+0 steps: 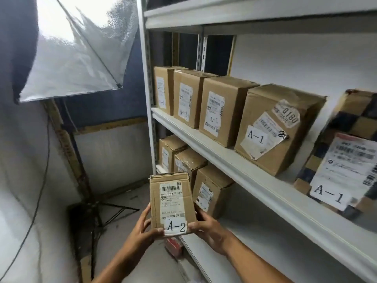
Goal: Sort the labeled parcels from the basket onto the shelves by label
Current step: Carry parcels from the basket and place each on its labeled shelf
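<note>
I hold a small brown cardboard parcel [171, 201] upright in front of the shelving, its white label reading A-2. My left hand [142, 225] grips its lower left edge and my right hand [206, 227] grips its lower right edge. The upper shelf [224, 158] carries several brown boxes marked A-1 [214, 113]. On the lower shelf [255, 242], just behind the held parcel, stand three brown boxes [210, 190], the nearest showing an A-2 label. The basket is out of view.
A softbox light [77, 54] on a tripod stand [95, 211] fills the left side, with a cable hanging along the wall. A checkered A-1 parcel [346, 156] sits at the right of the upper shelf. A red object [173, 246] lies below the parcel.
</note>
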